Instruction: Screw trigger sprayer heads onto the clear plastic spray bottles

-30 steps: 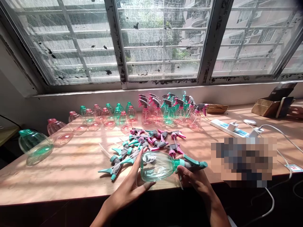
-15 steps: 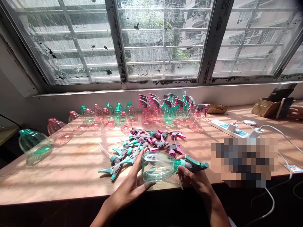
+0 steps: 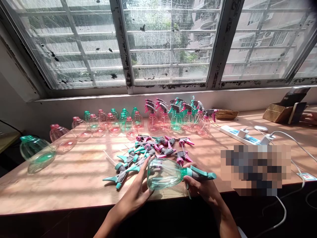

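Far to my left an empty green bottle (image 3: 37, 153) sat untouched on the table (image 3: 74, 185); my left hand (image 3: 137, 195) was half closed around the base of the clear green spray bottle (image 3: 164, 173), fingers spread up its side; I held it sideways just above the near edge of the table, in front of the heap of loose trigger heads (image 3: 148, 150); against a moment before, the bottle had shifted a little left and my thumb had drawn back beneath it; the teal trigger head (image 3: 200, 173) on its neck had dipped slightly at the nozzle, which I took for a small turn at the collar; my right hand (image 3: 203, 190) was closed on that collar, fingers pinching from below.
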Available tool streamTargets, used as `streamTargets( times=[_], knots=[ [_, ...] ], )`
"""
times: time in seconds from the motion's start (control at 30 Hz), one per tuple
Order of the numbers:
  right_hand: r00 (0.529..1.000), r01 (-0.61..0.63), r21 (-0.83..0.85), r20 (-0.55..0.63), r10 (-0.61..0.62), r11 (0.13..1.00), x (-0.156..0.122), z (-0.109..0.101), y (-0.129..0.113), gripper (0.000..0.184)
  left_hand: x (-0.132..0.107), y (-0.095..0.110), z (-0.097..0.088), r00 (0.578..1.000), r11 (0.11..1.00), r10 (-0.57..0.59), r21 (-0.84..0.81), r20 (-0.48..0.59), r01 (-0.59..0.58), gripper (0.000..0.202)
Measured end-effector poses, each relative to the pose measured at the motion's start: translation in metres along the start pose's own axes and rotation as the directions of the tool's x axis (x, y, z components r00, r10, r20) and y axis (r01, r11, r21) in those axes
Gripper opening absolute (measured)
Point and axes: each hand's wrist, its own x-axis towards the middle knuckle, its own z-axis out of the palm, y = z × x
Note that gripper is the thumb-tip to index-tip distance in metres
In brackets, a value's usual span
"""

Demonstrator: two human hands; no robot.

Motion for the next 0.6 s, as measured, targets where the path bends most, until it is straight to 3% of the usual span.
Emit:
streamTargets(
  times=[0.13,0.27,0.47,0.6],
  knots=[
    [1.0,0.027,-0.026,-0.012,-0.027,0.999,0.002,0.0,0.006,0.043,0.003,0.012,0.0,0.997,0.995,-0.073,-0.066,0.002,0.073,0.103],
    [1.0,0.004,0.051,-0.029,-0.002,0.999,-0.002,0.002,0.003,0.042,0.005,0.016,0.0,0.997,0.998,-0.065,-0.022,-0.031,0.064,0.1],
    [0.997,-0.009,0.119,-0.077,0.018,0.993,-0.007,0.004,-0.003,0.047,0.006,0.003,0.005,0.999,0.986,-0.036,-0.163,-0.008,0.034,0.096],
    [0.996,-0.021,0.071,-0.079,0.026,0.997,-0.005,0.003,-0.002,0.043,0.008,-0.005,0.006,0.998,0.994,-0.035,-0.101,-0.05,0.03,0.094]
  ],
)
